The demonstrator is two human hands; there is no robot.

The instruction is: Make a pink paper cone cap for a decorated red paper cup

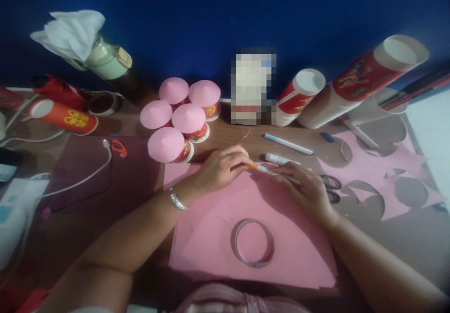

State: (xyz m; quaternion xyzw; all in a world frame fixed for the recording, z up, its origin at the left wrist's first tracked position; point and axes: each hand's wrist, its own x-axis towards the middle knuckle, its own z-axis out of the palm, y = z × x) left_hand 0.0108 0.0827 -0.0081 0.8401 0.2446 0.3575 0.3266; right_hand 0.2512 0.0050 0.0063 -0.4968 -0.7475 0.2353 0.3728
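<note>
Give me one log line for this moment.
left hand: at orange end of pen | right hand: holding its white barrel | ring: flat on pink paper | cone-topped cups: beyond paper's left corner

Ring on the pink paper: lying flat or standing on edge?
Lying flat. The ring shows its round opening facing up, with pink paper visible through it.

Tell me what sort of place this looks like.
Probably a table used for paper crafts: pink sheets lie stacked in front, pink paper with round holes is off to the right, and cone-topped red cups stand toward the back.
</note>
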